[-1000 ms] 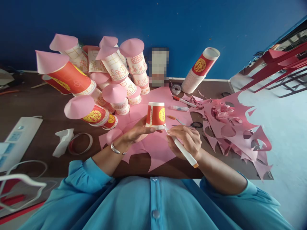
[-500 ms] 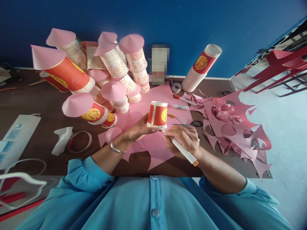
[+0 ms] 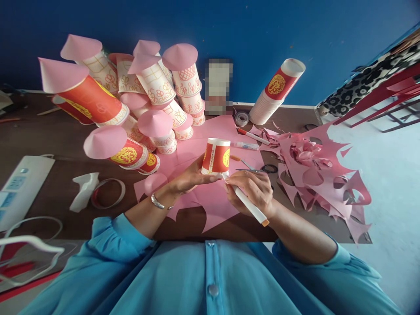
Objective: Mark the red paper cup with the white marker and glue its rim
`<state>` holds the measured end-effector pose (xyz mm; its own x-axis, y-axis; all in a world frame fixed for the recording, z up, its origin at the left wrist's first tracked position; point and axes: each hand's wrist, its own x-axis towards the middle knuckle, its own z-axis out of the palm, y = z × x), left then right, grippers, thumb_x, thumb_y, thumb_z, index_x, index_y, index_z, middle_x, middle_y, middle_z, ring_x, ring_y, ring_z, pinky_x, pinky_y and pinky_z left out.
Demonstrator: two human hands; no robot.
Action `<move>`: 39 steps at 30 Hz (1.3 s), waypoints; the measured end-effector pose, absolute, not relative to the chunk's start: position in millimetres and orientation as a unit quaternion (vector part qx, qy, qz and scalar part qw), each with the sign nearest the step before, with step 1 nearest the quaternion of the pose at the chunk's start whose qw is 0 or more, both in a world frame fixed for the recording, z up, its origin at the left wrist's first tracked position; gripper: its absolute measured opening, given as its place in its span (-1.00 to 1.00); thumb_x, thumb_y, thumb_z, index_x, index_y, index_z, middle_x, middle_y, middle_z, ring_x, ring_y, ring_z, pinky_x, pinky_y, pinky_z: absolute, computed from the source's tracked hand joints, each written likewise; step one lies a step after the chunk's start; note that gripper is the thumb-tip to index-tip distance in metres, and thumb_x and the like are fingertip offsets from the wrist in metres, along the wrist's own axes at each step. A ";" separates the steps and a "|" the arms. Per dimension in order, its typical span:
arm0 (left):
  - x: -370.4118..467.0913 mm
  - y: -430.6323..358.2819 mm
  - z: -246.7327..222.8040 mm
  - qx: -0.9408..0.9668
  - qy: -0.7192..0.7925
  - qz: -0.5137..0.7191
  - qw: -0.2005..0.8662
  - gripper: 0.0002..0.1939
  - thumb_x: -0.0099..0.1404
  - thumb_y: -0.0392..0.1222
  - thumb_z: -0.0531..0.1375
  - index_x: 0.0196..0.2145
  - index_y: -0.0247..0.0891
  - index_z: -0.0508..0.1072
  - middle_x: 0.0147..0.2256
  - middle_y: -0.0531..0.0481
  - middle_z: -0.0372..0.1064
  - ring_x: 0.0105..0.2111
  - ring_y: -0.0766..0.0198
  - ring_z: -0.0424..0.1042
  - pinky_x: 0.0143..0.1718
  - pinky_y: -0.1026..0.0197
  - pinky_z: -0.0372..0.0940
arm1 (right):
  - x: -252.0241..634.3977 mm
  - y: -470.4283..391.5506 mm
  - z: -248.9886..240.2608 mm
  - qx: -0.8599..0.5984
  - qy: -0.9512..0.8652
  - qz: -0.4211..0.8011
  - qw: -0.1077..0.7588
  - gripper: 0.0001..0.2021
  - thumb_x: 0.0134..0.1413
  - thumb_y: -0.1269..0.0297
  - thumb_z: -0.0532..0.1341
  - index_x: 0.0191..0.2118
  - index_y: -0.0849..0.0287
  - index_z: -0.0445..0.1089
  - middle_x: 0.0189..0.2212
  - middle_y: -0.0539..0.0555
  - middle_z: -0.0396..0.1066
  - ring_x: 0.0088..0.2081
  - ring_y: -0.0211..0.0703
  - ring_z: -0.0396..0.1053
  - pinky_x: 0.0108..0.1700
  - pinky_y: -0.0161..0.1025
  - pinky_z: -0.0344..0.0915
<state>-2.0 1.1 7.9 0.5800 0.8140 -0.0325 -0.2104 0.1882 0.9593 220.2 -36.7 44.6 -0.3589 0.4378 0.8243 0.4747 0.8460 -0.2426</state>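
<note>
A red and white paper cup with yellow emblems is gripped by my left hand, which holds it from the left and below. My right hand is closed around a white marker with an orange end, its tip at the cup's lower rim. Beneath both hands lie pink paper sheets. Just right of the cup are scissors, an orange-handled tool and a clear tube.
Several cup towers with pink cones stand at the left. A cup stack and tape roll are at the back. Pink scraps cover the right. A power strip and a tape ring lie at left.
The cup has turned slightly, showing its white printed strip more to the middle. The marker's rear end has shifted slightly left. Patterned black and white cloth now shows at the upper right.
</note>
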 end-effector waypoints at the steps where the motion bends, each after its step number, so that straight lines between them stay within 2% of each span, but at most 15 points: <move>1: -2.1 0.8 7.8 0.523 0.290 0.357 0.718 -0.23 0.28 0.12 0.60 0.33 -0.16 0.53 0.30 -0.28 0.61 0.32 -0.32 0.57 0.34 -0.28 0.46 | 220.6 -36.4 45.0 -0.278 -0.824 -0.022 0.493 -0.88 0.47 0.44 0.31 -0.02 0.06 0.45 -0.39 -0.04 0.63 -0.47 -0.20 0.62 -0.39 -0.27 0.58; 5: -2.6 0.2 8.5 0.513 0.301 0.350 0.724 -0.24 0.27 0.13 0.60 0.31 -0.15 0.52 0.28 -0.26 0.62 0.29 -0.29 0.58 0.33 -0.31 0.46 | 221.9 -35.7 46.8 -0.282 -0.825 -0.031 0.488 -0.89 0.47 0.42 0.30 -0.02 0.07 0.44 -0.38 -0.03 0.65 -0.48 -0.21 0.61 -0.40 -0.29 0.57; 14: -2.8 0.9 8.5 0.519 0.295 0.357 0.719 -0.33 0.32 0.04 0.58 0.29 -0.14 0.54 0.14 -0.18 0.70 0.15 -0.13 0.67 0.23 -0.17 0.56 | 222.6 -36.3 45.0 -0.284 -0.824 -0.034 0.489 -0.81 0.38 0.46 0.31 0.00 0.06 0.44 -0.40 -0.03 0.65 -0.48 -0.16 0.62 -0.40 -0.28 0.56; 26: -1.1 1.9 10.1 0.503 0.281 0.362 0.732 -0.25 0.25 0.13 0.62 0.28 -0.17 0.55 0.21 -0.26 0.67 0.19 -0.19 0.66 0.24 -0.18 0.53 | 223.6 -36.5 45.6 -0.292 -0.829 -0.026 0.477 -0.85 0.41 0.46 0.34 -0.03 0.06 0.46 -0.37 -0.03 0.66 -0.46 -0.18 0.64 -0.39 -0.27 0.57; 32: -1.2 0.9 7.2 0.498 0.270 0.369 0.737 -0.28 0.27 0.08 0.61 0.29 -0.13 0.56 0.13 -0.20 0.71 0.17 -0.15 0.66 0.22 -0.14 0.53 | 225.6 -36.6 44.9 -0.292 -0.831 -0.019 0.473 -0.76 0.36 0.49 0.34 0.03 0.04 0.47 -0.35 -0.04 0.68 -0.44 -0.16 0.65 -0.38 -0.26 0.58; 39: -1.7 2.3 4.9 0.493 0.268 0.372 0.740 -0.27 0.25 0.09 0.62 0.28 -0.15 0.58 0.03 -0.19 0.72 0.11 -0.16 0.69 0.18 -0.13 0.55 | 223.9 -36.5 46.3 -0.294 -0.832 -0.027 0.470 -0.81 0.39 0.47 0.32 0.00 0.04 0.44 -0.37 -0.03 0.67 -0.46 -0.17 0.64 -0.40 -0.27 0.58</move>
<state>-1.7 2.3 4.9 0.5795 0.8144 -0.0295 -0.2864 0.2374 0.9283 223.9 -36.5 46.3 -0.3860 0.4636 0.7975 0.5137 0.8261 -0.2316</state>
